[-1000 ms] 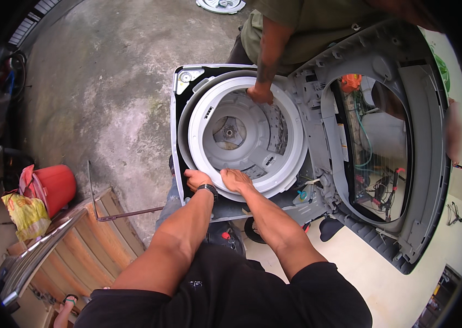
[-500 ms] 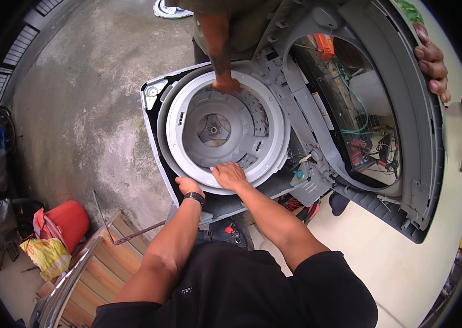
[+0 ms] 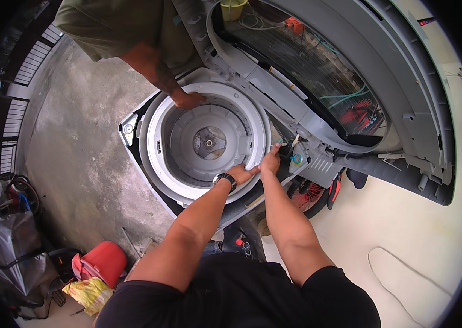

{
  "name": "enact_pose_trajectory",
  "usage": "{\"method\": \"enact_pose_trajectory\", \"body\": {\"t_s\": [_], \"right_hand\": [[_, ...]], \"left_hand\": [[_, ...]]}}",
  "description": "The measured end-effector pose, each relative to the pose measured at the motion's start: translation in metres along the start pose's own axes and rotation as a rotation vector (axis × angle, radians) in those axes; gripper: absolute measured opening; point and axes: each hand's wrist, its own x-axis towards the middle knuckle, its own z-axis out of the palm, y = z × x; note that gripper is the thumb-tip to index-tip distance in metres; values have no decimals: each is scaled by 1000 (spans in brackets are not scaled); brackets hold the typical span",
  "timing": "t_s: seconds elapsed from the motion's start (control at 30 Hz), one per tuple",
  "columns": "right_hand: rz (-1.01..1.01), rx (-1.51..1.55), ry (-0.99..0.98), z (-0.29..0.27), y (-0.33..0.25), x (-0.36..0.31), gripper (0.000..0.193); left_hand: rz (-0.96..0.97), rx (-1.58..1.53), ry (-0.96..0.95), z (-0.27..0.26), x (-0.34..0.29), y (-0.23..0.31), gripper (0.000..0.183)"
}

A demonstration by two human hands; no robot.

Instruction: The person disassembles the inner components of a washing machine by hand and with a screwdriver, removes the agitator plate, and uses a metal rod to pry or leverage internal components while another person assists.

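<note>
A top-loading washing machine stands before me, its round grey tub [image 3: 187,139] exposed and topped by a white balance ring [image 3: 157,128]. At the ring's lower right, my left hand [image 3: 242,174], with a dark watch at the wrist, grips the inner edge; its fingertips are partly hidden. Right beside it, my right hand [image 3: 270,161] is closed round the outer edge of the same ring. Across the tub, a co-worker's hand [image 3: 189,100] holds the far rim. The machine's raised top cover with lid [image 3: 296,106] leans up behind and to the right.
A co-worker in an olive shirt [image 3: 121,27] stands at the far side. A red bucket [image 3: 108,262] and a yellow bag [image 3: 90,295] sit at the lower left. A red-spoked wheel [image 3: 308,198] shows beyond the machine's right corner. A cable [image 3: 400,262] lies on the pale floor.
My left hand has gone from the outer edge to the inner edge; my right hand from the inner edge to the outer right edge. The tub and machine appear turned, and the view has shifted.
</note>
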Motion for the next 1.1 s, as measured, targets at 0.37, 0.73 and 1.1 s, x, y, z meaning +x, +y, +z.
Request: {"method": "enact_pose_trajectory", "body": {"t_s": [0.37, 0.73, 1.1], "right_hand": [[-119, -25, 111, -10, 25, 13, 84], [-284, -153, 180, 6, 38, -1, 79], [-267, -158, 226, 6, 34, -7, 75]], "left_hand": [[-79, 15, -9, 20, -7, 8, 126], [-85, -72, -2, 13, 3, -17, 127], [289, 413, -254, -31, -15, -103, 107]]}}
